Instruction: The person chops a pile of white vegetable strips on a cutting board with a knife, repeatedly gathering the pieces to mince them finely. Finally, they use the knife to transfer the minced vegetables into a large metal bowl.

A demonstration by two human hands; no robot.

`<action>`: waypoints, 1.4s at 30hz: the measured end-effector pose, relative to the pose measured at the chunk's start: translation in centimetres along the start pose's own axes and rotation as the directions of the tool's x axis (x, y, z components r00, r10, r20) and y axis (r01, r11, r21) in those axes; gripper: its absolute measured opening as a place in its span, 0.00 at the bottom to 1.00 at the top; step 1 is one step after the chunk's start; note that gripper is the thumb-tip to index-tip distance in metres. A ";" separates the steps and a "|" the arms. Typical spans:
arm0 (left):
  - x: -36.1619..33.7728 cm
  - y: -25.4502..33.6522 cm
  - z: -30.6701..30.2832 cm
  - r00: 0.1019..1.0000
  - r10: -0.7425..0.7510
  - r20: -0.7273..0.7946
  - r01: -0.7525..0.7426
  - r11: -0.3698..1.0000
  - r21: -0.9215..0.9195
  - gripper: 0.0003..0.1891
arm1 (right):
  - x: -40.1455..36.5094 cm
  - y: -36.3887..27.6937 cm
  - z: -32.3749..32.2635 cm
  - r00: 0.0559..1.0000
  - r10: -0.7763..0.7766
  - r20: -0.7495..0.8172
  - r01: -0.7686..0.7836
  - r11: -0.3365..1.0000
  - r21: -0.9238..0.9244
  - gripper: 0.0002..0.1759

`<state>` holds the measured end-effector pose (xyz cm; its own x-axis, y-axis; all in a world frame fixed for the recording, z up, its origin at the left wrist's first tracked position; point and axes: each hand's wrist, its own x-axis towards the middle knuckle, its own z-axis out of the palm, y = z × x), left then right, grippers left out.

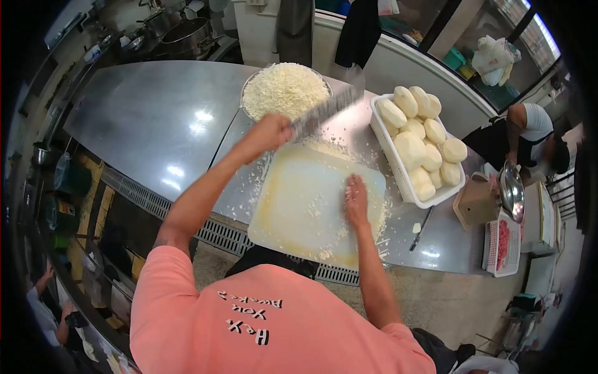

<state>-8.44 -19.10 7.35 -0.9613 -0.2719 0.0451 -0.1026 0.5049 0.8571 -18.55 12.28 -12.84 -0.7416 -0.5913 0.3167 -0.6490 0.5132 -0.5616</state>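
My left hand (268, 134) is closed around the handle of a cleaver (327, 112). Its broad blade, smeared by motion, is raised above the far edge of the cutting board and close to the heaped bowl. Flat on the right side of the white cutting board (299, 199) lies my right hand (356, 201), fingers stretched out and holding nothing. Small pale shreds are scattered over the board and around it. Beyond the board a round bowl (243, 107) is heaped with chopped pale vegetable (286, 90).
A white basket (398, 171) of large peeled pale vegetables (411, 149) stands right of the board. A small knife (422, 229) lies nearby on the steel table (162, 118). Farther right are a scale with a metal pan (512, 192), a basket of red pieces (503, 243) and another person (529, 134).
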 end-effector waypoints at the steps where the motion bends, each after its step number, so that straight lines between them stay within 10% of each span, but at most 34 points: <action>1: -0.2 -1.7 1.7 1.000 0.000 0.003 0.000 1.000 0.003 0.09 | -0.7 -1.4 -0.1 0.999 -0.013 0.031 0.009 0.993 0.116 0.23; 3: -0.3 -5.3 4.8 0.971 0.235 0.045 -0.223 0.823 0.523 0.07 | -1.9 -3.8 -1.0 0.994 -0.003 0.108 -0.027 0.961 0.277 0.23; 6: 0.3 -8.2 7.4 0.965 0.261 0.022 -0.218 0.755 0.619 0.05 | -4.5 -5.8 -2.2 0.996 0.026 0.087 -0.064 0.874 0.482 0.23; 17: -11.7 -5.1 16.6 0.853 0.322 0.410 -0.507 0.694 0.511 0.04 | -11.2 -6.3 -10.1 0.783 0.190 -0.592 0.049 0.930 0.364 0.23; 21: -12.7 -5.4 11.1 0.871 0.247 0.424 -0.439 0.779 0.448 0.03 | -14.4 -6.6 -8.6 0.905 0.207 -0.372 -0.058 0.926 0.374 0.25; 22: -12.2 -6.3 9.7 0.917 0.232 0.324 -0.370 0.795 0.480 0.04 | -15.0 -7.7 -7.7 0.940 0.300 -0.164 -0.163 0.816 0.554 0.41; 27: -9.5 -10.1 6.7 0.988 0.154 -0.001 -0.111 0.718 0.687 0.07 | -15.6 -9.8 -3.2 0.987 0.078 0.143 -0.039 0.966 -0.255 0.70; 35: -19.5 -4.2 17.9 0.995 0.033 0.089 -0.084 0.742 0.665 0.08 | -14.4 -9.7 -2.9 0.977 0.092 0.193 -0.075 0.993 -0.097 0.71; 39: -18.8 -3.7 13.3 0.995 -0.036 0.094 -0.006 0.907 0.421 0.09 | -13.7 -9.6 -2.8 0.981 0.107 0.159 -0.086 0.988 -0.131 0.62; 42: -18.2 -5.5 9.4 0.995 -0.025 -0.093 0.073 0.825 0.560 0.11 | -12.7 -8.8 -1.2 0.994 0.103 0.043 -0.094 0.980 -0.176 0.54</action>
<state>7.23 -9.20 -3.00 -0.9306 -0.3589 0.0712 -0.2978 0.8559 0.4228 -3.66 16.02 -11.02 -0.7967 -0.5615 0.2235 -0.5959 0.6682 -0.4455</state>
